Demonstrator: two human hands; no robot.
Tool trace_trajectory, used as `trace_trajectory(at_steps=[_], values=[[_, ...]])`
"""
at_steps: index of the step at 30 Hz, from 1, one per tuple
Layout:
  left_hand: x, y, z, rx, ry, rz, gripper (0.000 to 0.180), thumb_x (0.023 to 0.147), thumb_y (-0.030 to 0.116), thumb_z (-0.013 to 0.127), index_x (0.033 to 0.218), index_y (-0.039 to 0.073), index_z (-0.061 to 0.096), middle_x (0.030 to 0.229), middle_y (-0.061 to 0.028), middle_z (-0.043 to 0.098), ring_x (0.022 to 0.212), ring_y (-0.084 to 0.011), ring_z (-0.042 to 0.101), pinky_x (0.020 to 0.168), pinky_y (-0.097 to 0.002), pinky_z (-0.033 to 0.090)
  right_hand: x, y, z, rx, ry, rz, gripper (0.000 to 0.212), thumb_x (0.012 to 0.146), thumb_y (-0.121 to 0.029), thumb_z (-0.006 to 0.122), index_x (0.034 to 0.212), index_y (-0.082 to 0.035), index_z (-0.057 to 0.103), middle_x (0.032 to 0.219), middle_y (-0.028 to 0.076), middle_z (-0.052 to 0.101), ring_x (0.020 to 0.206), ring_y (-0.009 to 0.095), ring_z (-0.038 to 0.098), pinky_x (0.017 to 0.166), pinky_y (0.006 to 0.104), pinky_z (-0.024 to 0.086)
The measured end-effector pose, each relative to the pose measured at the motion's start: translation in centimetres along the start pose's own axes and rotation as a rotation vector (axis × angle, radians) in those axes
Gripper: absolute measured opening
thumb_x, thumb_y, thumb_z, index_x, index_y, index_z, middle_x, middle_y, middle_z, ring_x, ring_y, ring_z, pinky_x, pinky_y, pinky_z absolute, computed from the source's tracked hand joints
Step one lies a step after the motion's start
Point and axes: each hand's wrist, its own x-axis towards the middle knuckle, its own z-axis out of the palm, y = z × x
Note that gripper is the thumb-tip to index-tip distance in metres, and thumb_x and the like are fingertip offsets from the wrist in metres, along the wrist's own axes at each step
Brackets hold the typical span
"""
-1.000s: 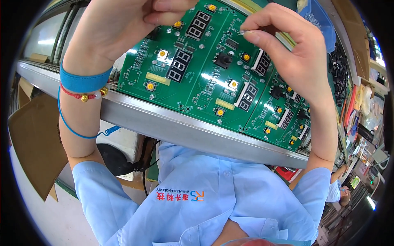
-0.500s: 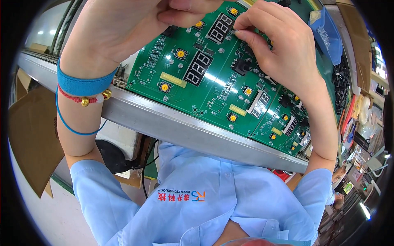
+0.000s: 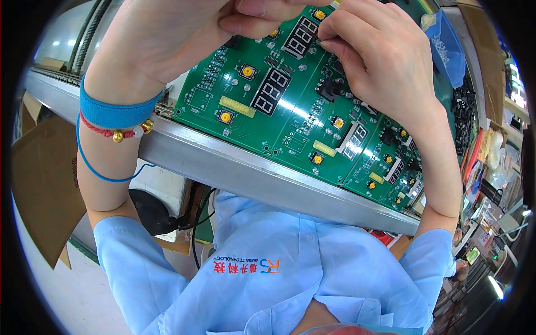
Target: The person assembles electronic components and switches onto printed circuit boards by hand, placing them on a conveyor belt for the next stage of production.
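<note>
The right hand (image 3: 385, 61) is over the green board (image 3: 257, 128), its thumb and forefinger pinched almost together on what looks like a tiny part (image 3: 320, 42), too small to make out. That part sits just beside the upper digit display (image 3: 301, 37). The left hand (image 3: 245, 11) is at the top edge of the view with its fingers curled; the tips run out of sight, so I cannot tell how far they are open or whether they hold anything.

Good handling here would likely mean a light pinch, with the right fingers kept low and square to the board so the part neither tilts nor bends. I would steady the right wrist while lining up, and press gently, never forcing. The 2 hands work close together and hide much of the spot, so holding the left a little back should help the view. Care is due around the yellow button (image 3: 247, 71) and the clear bulb (image 3: 302, 67) nearby. The blue wrist strap (image 3: 120, 109) is best kept snug, its thin cord (image 3: 106, 178) clear of the board.
</note>
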Motion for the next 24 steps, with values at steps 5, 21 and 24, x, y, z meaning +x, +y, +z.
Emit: trace_trajectory(at_steps=[5,21,24], values=[[0.7,-1.0,-0.2,-0.091,-0.14,0.088,0.053,0.1,0.029,0.048,0.135,-0.009,0.037,0.067,0.0024,0.045,0.05,-0.0037,0.031,0.044,-0.0198,0.024,0.0,0.1,0.0,-0.008,0.011,-0.031,0.011,0.068,-0.01,0.068,0.073,-0.009,0.058,0.072,0.004,0.054,0.067,0.023,0.056,0.059,0.0345,0.04],[-0.3,1.2,0.5,0.092,0.387,-0.244,0.041,0.104,0.023,0.04,0.135,-0.003,0.045,0.064,0.0075,0.025,0.051,-0.0008,0.02,0.042,-0.0175,0.018,-12.0,8.0,-5.7,-0.072,0.22,0.544,0.017,0.087,-0.01,0.066,0.101,-0.001,0.065,0.09,0.003,0.063,0.08,0.011,0.059,0.073,0.0244,0.047],[-0.6,0.7,-0.7,0.091,0.393,-0.27,0.042,0.103,0.023,0.042,0.136,-0.003,0.043,0.064,0.0081,0.027,0.051,0.0,0.022,0.043,-0.0177,0.017,-18.8,11.3,-6.7,-0.317,0.215,0.748,0.042,0.085,-0.025,0.067,0.123,-0.012,0.058,0.11,0.009,0.063,0.097,0.026,0.063,0.085,0.0366,0.048]])
